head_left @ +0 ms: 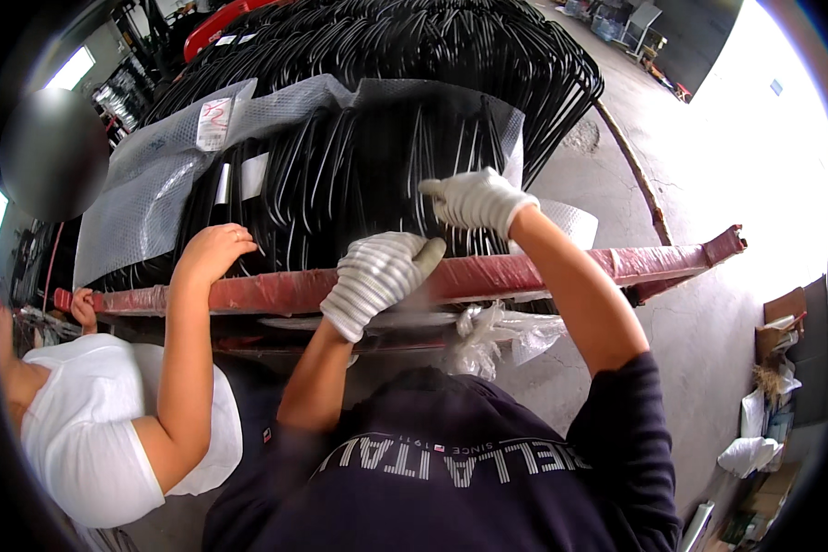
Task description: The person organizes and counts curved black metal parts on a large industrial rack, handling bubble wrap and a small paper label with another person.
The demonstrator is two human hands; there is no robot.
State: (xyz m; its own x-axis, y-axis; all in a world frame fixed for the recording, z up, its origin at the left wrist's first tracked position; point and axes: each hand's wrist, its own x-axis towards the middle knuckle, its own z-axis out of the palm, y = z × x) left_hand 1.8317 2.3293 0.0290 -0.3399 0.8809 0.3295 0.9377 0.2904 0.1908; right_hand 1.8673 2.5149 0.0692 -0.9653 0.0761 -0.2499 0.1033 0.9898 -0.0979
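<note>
Both my hands wear white knitted gloves. My left hand is closed in front of the red bar, its thumb toward the right; whatever lies inside the fingers is hidden. Farther right, my right hand hovers over or touches the stacked black wire-like frames, fingers curled and the tips pinched toward the left. Anything in that pinch is too small to make out. Clear bubble wrap lies across the stack, carrying a white label with red marks.
At my left, a co-worker in a white shirt rests one bare hand by the stack, the other on the bar's left end. Crumpled clear plastic hangs below the bar. A rusty rod slants at right; bags and cardboard line the far right.
</note>
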